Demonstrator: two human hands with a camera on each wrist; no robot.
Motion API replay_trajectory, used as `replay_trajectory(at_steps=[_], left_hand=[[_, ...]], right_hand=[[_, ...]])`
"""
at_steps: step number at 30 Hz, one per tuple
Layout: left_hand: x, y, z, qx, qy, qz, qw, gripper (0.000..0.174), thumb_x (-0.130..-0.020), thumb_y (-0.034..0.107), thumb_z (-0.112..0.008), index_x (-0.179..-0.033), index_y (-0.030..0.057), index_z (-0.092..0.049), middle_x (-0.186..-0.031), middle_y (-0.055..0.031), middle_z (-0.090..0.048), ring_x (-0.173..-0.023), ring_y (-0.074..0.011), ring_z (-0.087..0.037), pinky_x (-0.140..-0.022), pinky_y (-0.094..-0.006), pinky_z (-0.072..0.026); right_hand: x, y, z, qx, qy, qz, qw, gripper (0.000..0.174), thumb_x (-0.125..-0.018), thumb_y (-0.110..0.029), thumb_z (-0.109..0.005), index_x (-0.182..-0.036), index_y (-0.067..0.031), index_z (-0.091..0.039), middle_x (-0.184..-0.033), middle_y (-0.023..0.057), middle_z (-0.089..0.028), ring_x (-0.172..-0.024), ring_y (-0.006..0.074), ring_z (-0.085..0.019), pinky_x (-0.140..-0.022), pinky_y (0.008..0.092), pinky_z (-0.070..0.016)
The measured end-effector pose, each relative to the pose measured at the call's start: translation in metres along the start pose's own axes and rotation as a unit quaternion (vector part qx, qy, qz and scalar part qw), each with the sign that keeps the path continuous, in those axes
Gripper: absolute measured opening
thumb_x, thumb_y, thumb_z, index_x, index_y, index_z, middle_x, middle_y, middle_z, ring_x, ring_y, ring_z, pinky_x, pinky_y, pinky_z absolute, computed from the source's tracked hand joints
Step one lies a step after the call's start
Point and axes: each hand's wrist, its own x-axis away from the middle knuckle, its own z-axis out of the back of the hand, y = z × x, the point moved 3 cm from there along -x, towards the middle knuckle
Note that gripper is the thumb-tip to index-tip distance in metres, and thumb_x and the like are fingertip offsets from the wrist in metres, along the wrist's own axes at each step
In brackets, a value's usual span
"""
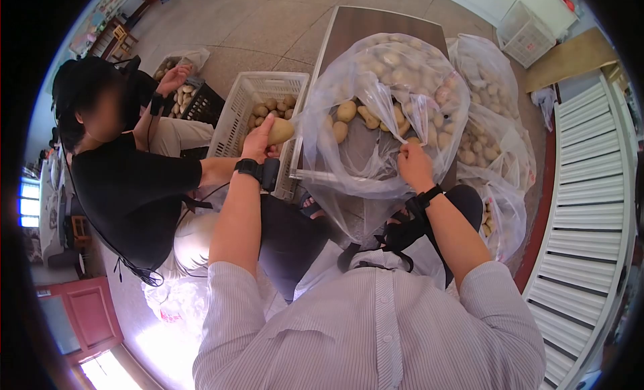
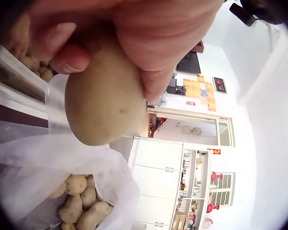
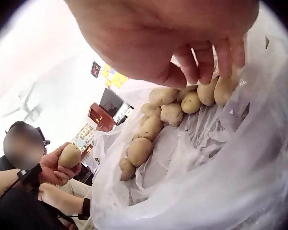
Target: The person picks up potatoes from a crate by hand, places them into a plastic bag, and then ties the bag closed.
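My left hand grips a large pale potato, held up over the white plastic crate; in the left wrist view the potato fills the frame under my fingers. My right hand reaches into the big clear plastic bag lying on the brown table. Its fingers curl down onto a potato at the near edge of the heap. The right wrist view also catches the left hand's potato.
A person in black sits to the left, one hand over a black crate of potatoes. More clear bags of potatoes lie to the right. A white basket stands at the back, white slatted rails run along the right.
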Motion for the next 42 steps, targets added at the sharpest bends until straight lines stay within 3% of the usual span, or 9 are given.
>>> replay_trajectory(at_steps=[8, 13, 20, 23, 27, 29, 32, 39, 42], left_hand=[[-0.021, -0.009, 0.026, -0.062, 0.086, 0.049, 0.993, 0.054, -0.079, 0.064, -0.073, -0.094, 0.0124, -0.068, -0.076, -0.0019, -0.060, -0.049, -0.0112, -0.045, -0.041, -0.0262, -0.0385], [-0.051, -0.025, 0.055, -0.109, 0.067, 0.027, 0.991, 0.060, -0.078, 0.065, -0.072, -0.101, 0.0103, -0.070, -0.085, -0.0036, -0.066, -0.059, -0.0150, -0.053, -0.047, -0.0276, -0.0423], [-0.036, -0.048, 0.070, -0.048, 0.061, 0.029, 0.997, 0.070, -0.080, 0.063, -0.073, -0.110, -0.0009, -0.069, -0.104, -0.0088, -0.071, -0.081, -0.0204, -0.068, -0.069, -0.0371, -0.0530], [-0.098, -0.087, 0.112, -0.099, 0.061, 0.057, 0.992, 0.073, -0.080, 0.057, -0.076, -0.115, -0.0067, -0.066, -0.107, -0.0118, -0.071, -0.082, -0.0219, -0.070, -0.068, -0.0383, -0.0548], [-0.077, -0.084, 0.104, -0.024, 0.073, 0.069, 0.995, 0.076, -0.078, 0.050, -0.081, -0.117, -0.0121, -0.063, -0.109, -0.0155, -0.070, -0.079, -0.0228, -0.071, -0.059, -0.0394, -0.0558], [-0.090, -0.091, 0.112, -0.098, 0.077, 0.082, 0.989, 0.077, -0.077, 0.046, -0.083, -0.119, -0.0148, -0.061, -0.107, -0.0181, -0.069, -0.076, -0.0241, -0.071, -0.053, -0.0405, -0.0564], [-0.081, -0.088, 0.108, -0.185, 0.109, 0.101, 0.972, 0.062, -0.089, 0.051, -0.068, -0.119, -0.0037, -0.063, -0.103, -0.0163, -0.071, -0.064, -0.0222, -0.069, -0.046, -0.0368, -0.0523], [-0.152, -0.122, 0.153, -0.325, 0.084, 0.096, 0.937, 0.064, -0.092, 0.055, -0.061, -0.119, -0.0027, -0.065, -0.102, -0.0147, -0.071, -0.064, -0.0229, -0.068, -0.051, -0.0360, -0.0526], [-0.153, -0.124, 0.157, -0.322, 0.057, 0.099, 0.940, 0.065, -0.094, 0.055, -0.057, -0.125, -0.0016, -0.061, -0.100, -0.0133, -0.072, -0.064, -0.0227, -0.068, -0.051, -0.0361, -0.0526]], right_hand=[[0.028, -0.003, -0.027, 0.016, -0.060, 0.047, 0.997, 0.025, -0.082, -0.017, -0.066, -0.102, -0.0014, -0.064, -0.100, 0.0206, -0.063, -0.099, 0.0408, -0.060, -0.088, 0.0464, -0.0491], [0.040, -0.030, -0.005, 0.143, 0.012, 0.097, 0.985, 0.026, -0.079, -0.019, -0.065, -0.100, -0.0030, -0.065, -0.104, 0.0178, -0.063, -0.107, 0.0386, -0.057, -0.094, 0.0489, -0.0446], [0.013, 0.012, -0.009, 0.209, -0.035, 0.020, 0.977, 0.032, -0.080, -0.020, -0.063, -0.108, -0.0022, -0.059, -0.116, 0.0183, -0.060, -0.112, 0.0402, -0.055, -0.100, 0.0476, -0.0428], [0.012, 0.021, -0.014, 0.204, 0.004, -0.013, 0.979, 0.037, -0.081, -0.021, -0.063, -0.113, -0.0022, -0.056, -0.123, 0.0193, -0.057, -0.112, 0.0429, -0.056, -0.098, 0.0504, -0.0445], [0.011, 0.019, -0.008, 0.216, -0.022, -0.038, 0.975, 0.038, -0.081, -0.025, -0.065, -0.111, -0.0033, -0.055, -0.125, 0.0199, -0.057, -0.104, 0.0483, -0.059, -0.087, 0.0555, -0.0504], [0.011, 0.016, -0.005, 0.231, -0.049, -0.056, 0.970, 0.039, -0.080, -0.026, -0.067, -0.110, -0.0043, -0.056, -0.118, 0.0186, -0.061, -0.104, 0.0454, -0.061, -0.086, 0.0556, -0.0508], [0.013, 0.003, 0.000, 0.240, -0.074, -0.037, 0.967, 0.039, -0.077, -0.027, -0.070, -0.108, -0.0053, -0.058, -0.110, 0.0158, -0.065, -0.104, 0.0408, -0.062, -0.085, 0.0544, -0.0509], [0.018, -0.016, 0.008, 0.283, -0.036, 0.003, 0.959, 0.038, -0.072, -0.027, -0.074, -0.102, -0.0071, -0.062, -0.107, 0.0122, -0.066, -0.103, 0.0348, -0.061, -0.087, 0.0485, -0.0497], [0.021, -0.023, 0.012, 0.285, 0.048, 0.096, 0.952, 0.038, -0.072, -0.025, -0.074, -0.103, -0.0077, -0.063, -0.110, 0.0113, -0.065, -0.103, 0.0337, -0.061, -0.091, 0.0472, -0.0475]])
